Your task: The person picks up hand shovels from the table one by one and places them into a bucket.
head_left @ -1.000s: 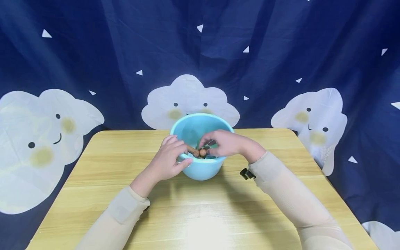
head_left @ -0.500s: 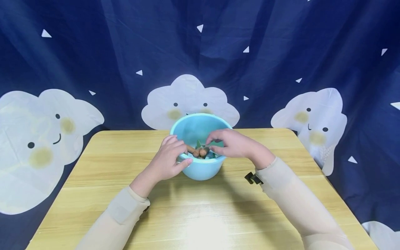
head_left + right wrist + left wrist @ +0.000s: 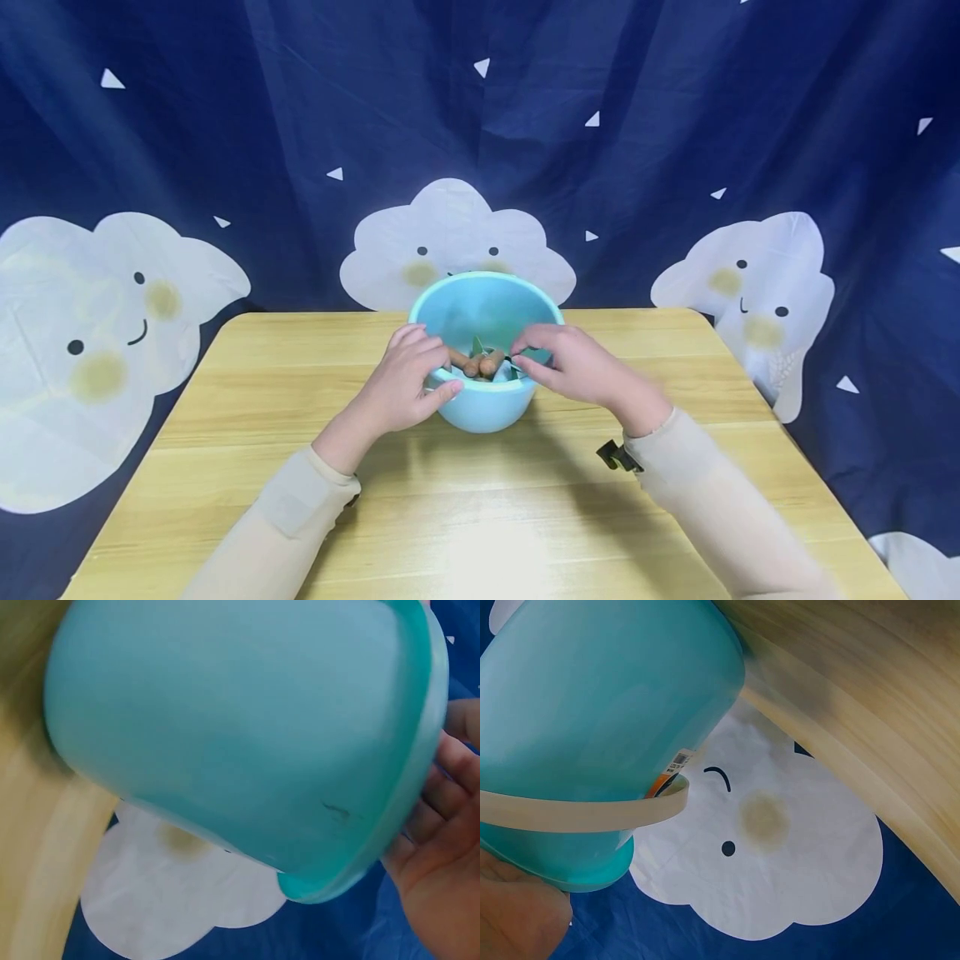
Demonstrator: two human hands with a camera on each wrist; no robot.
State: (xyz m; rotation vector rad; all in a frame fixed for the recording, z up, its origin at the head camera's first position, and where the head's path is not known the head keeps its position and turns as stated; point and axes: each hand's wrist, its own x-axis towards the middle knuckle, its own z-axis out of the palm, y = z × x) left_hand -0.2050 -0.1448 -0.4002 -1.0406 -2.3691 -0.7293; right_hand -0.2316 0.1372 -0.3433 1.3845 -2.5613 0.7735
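A light blue plastic bucket (image 3: 483, 408) stands on the table, its mouth toward me. My left hand (image 3: 401, 379) holds its left rim, thumb outside the front and fingers over the edge. Inside lie brown, round-ended stick-like things (image 3: 491, 363), a green leaf-shaped piece (image 3: 477, 345) and a pale bluish thing (image 3: 504, 372). My right hand (image 3: 573, 362) reaches over the right rim, thumb and index fingertips close together beside a small dark thin piece (image 3: 509, 359); I cannot tell whether they pinch it. In the right wrist view, the bucket wall hides those fingertips.
The wooden table (image 3: 300, 467) extends around the bucket. A beige bucket handle (image 3: 577, 815) hangs across its side, near a barcode label (image 3: 679, 759). Behind the table hangs a dark blue curtain (image 3: 525, 150) printed with white clouds.
My right hand has drawn back toward the bucket's right rim, uncovering more of the brown things, and its thumb and index fingertips have come closer together. The left hand and bucket stay put.
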